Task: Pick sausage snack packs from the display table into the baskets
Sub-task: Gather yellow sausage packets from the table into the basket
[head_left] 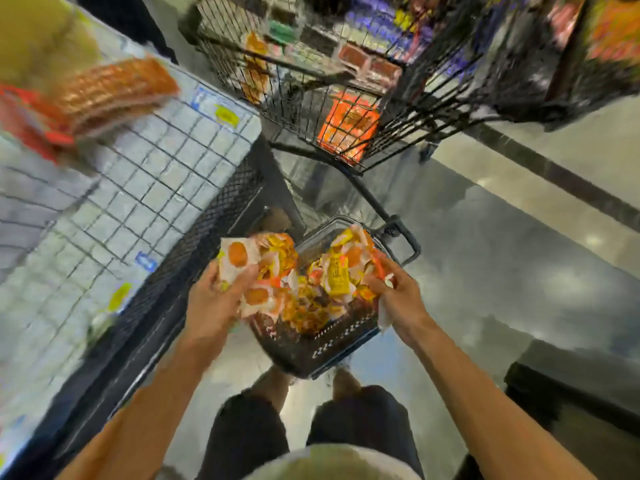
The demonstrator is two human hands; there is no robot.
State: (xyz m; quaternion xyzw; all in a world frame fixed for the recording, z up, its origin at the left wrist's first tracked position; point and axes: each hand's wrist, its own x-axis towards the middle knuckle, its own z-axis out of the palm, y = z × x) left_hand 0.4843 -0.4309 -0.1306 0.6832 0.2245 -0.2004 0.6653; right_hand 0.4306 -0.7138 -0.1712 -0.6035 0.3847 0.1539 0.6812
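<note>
A dark plastic basket (pixel 323 346) stands on the floor in front of my feet, heaped with orange, yellow and white sausage snack packs (pixel 311 306). My left hand (pixel 213 303) grips a bunch of packs (pixel 249 268) over the basket's left rim. My right hand (pixel 401 297) holds another bunch of packs (pixel 349 268) over the right rim. The display table (pixel 114 202), with a wire-grid side, runs along the left. More orange packs (pixel 114 90) lie blurred on its top.
A black wire shopping cart (pixel 346 109) stands beyond the basket with an orange box (pixel 349 124) and other goods inside. Blurred shelves of products fill the top right. Shiny grey floor spreads to the right. A dark object (pixel 571 403) sits at lower right.
</note>
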